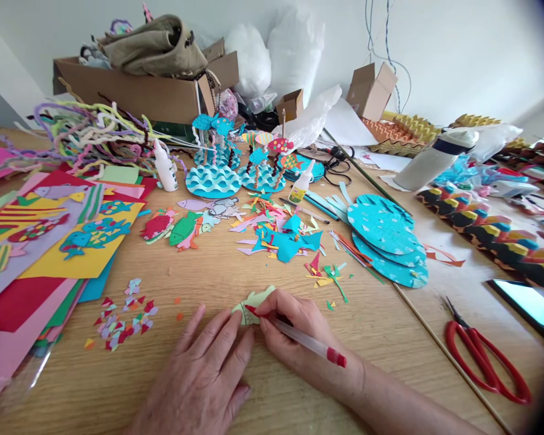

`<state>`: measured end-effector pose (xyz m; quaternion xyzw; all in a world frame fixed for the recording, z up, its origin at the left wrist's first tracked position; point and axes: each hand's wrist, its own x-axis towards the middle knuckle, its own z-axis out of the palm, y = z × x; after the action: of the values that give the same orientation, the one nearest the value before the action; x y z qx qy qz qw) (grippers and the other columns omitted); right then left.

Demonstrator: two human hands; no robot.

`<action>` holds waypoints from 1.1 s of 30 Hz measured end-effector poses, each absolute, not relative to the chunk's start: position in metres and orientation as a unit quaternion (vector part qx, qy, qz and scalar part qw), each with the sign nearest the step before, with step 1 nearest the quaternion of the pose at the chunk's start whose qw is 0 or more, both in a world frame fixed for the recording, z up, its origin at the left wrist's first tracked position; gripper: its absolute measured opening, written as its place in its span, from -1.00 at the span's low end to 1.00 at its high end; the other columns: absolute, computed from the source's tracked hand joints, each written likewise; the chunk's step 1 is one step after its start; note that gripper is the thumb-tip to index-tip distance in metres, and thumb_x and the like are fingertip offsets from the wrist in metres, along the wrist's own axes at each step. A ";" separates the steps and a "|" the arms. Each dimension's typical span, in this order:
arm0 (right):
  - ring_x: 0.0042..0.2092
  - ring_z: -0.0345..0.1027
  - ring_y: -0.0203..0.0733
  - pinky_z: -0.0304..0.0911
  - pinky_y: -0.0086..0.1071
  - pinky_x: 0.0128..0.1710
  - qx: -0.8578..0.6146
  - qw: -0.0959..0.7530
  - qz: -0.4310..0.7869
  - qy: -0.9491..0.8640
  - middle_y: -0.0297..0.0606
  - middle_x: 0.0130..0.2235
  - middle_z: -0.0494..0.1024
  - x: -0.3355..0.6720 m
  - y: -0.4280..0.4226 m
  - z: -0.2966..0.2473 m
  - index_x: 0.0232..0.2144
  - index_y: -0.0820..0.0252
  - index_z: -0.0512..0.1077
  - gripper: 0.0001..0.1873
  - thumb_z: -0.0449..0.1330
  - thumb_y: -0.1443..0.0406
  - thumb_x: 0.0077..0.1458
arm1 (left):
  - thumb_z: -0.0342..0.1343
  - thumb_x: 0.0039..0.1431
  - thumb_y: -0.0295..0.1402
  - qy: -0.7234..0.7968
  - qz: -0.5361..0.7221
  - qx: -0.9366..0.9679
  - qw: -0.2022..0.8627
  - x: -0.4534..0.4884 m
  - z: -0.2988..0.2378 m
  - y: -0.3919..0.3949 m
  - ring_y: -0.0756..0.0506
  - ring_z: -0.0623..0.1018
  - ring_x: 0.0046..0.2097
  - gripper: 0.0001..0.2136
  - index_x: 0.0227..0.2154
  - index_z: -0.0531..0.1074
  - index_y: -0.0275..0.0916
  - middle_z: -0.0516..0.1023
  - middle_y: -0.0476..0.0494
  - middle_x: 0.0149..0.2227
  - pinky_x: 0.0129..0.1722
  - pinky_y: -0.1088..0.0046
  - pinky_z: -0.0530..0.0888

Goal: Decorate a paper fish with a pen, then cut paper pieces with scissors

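Note:
My right hand (294, 329) is closed round a red pen (306, 341), whose tip rests on a pale green paper fish (254, 302) lying on the wooden table (381, 338). My left hand (204, 374) lies flat on the table with fingers stretched out, its fingertips pressing the left edge of the paper fish. A small heap of coloured paper bits (122, 317) lies just left of my left hand.
Red scissors (480, 356) lie at the right by a long thin stick (439, 344). Blue paper discs (387, 238), paper scraps (283, 232), finished paper fish (176, 226), glue bottles (165, 166), coloured sheets (36, 241), pipe cleaners (90, 130) and a cardboard box (131, 87) lie beyond.

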<state>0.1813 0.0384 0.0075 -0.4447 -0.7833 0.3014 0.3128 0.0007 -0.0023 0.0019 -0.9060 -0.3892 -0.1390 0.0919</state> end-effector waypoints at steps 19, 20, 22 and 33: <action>-0.57 0.18 -0.38 0.06 -0.55 -0.59 -0.441 0.316 0.297 -0.786 -0.46 -0.59 0.30 0.184 0.037 0.008 -0.46 0.15 0.23 -0.86 0.03 0.47 -0.09 | -0.05 0.16 -0.29 -0.386 -0.142 -0.906 0.096 -0.001 0.001 0.000 -0.12 0.43 -0.03 -0.71 -0.08 0.38 -0.17 0.51 -0.08 -0.06 0.07 0.24 0.19; -0.58 0.18 -0.39 0.05 -0.55 -0.59 -0.440 0.316 0.298 -0.786 -0.46 -0.59 0.30 0.184 0.037 0.008 -0.46 0.15 0.23 -0.86 0.03 0.48 -0.09 | -0.04 0.16 -0.29 -0.386 -0.139 -0.907 0.094 -0.001 0.002 -0.001 -0.12 0.42 -0.03 -0.71 -0.07 0.38 -0.17 0.51 -0.08 -0.06 0.08 0.24 0.19; -0.59 0.15 -0.40 0.04 -0.56 -0.61 -0.439 0.316 0.302 -0.785 -0.46 -0.58 0.29 0.184 0.037 0.007 -0.46 0.15 0.23 -0.86 0.02 0.48 -0.09 | -0.04 0.16 -0.29 -0.385 -0.138 -0.908 0.093 -0.001 0.002 -0.002 -0.12 0.42 -0.03 -0.71 -0.08 0.38 -0.17 0.51 -0.08 -0.06 0.09 0.24 0.18; -0.64 0.13 -0.42 0.02 -0.56 -0.65 -0.462 0.329 0.308 -0.764 -0.47 -0.61 0.33 0.182 0.038 0.010 -0.47 0.16 0.24 -0.90 0.02 0.45 -0.06 | -0.05 0.17 -0.24 -0.388 -0.148 -0.904 0.101 0.000 0.003 -0.001 -0.12 0.44 -0.06 -0.71 -0.09 0.39 -0.17 0.52 -0.08 -0.08 0.05 0.25 0.18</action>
<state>0.1821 0.0382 0.0102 -0.4623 -0.7637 0.3085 0.3286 0.0004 -0.0012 0.0029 -0.9040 -0.3881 -0.1481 0.1015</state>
